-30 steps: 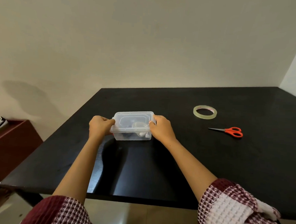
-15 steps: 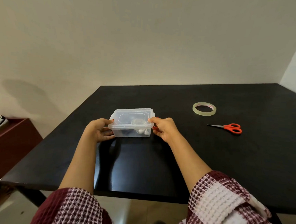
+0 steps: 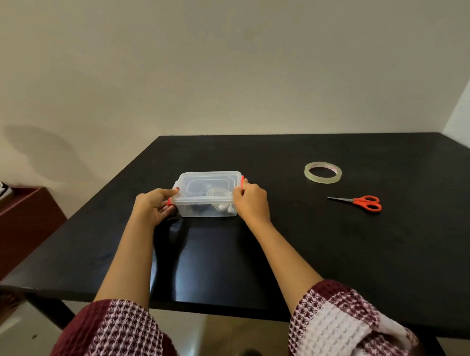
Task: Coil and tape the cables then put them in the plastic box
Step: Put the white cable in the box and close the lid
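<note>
Both hands sit closer round the box ends than half a second ago, and the red clips show more plainly at each end

Lower frame: checked sleeves, forearms reaching up and inward.

Left hand (image 3: 152, 207), centre-left: fingers curled round the left short end of the plastic box (image 3: 208, 194), fingertips on the left clip (image 3: 170, 201), which hangs low at the near corner.

Right hand (image 3: 250, 201), just right of centre: fingers curled on the right short end, thumb beside the right clip (image 3: 242, 182), which stands against the lid edge.

Box rests on the table (image 3: 333, 251), lid on, long axis running left to right across the frame, so one clip faces each hand. Cables (image 3: 222, 207) lie inside, seen through the clear wall.

Judgement: coiling and taping are done and latching is the step in hand. Left clip looks unfastened, and the left hand is nearest it.

Further up and right: scissors (image 3: 359, 203), then tape roll (image 3: 322, 172), both well apart from the box
</note>
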